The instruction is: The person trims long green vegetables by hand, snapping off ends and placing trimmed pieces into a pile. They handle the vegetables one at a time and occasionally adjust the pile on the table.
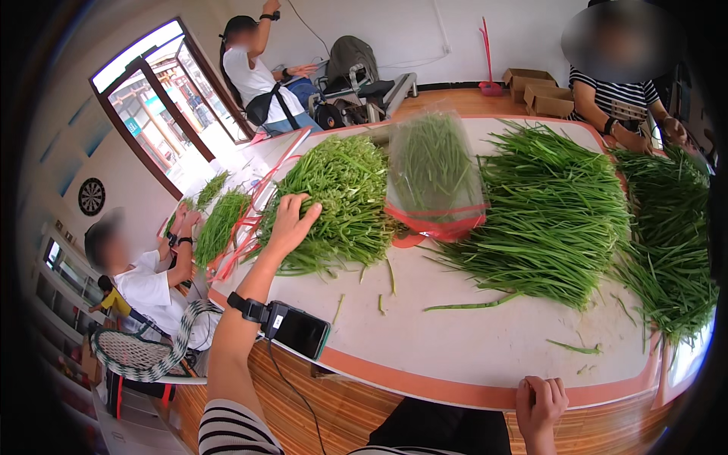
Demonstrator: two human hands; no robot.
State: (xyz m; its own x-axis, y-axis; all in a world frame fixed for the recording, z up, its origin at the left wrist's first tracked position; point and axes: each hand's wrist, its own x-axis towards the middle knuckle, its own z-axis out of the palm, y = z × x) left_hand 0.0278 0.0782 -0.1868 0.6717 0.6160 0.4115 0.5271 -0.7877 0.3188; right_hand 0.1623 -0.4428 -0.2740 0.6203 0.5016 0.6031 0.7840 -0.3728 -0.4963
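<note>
My left hand (pixel 294 221) lies on the left pile of green stalks (pixel 345 193), which look like garlic chives with their pale cut ends showing. Its fingers are apart and hold nothing. Just right of that pile is a clear plastic bag (pixel 436 171) with a red band, with more stalks showing through it. A larger heap of long green blades (pixel 550 216) spreads over the right half of the table. At the front edge, my right hand (pixel 541 402) rests with its fingers curled in; nothing shows in it.
The white table (pixel 455 341) has an orange border and loose stalk bits. At far right, a person in a striped shirt (pixel 626 106) handles another heap (pixel 671 235). Another person (pixel 144 280) works with stalks at left; red strips (pixel 246 227) lie beside them. A third person (pixel 262 83) sits behind.
</note>
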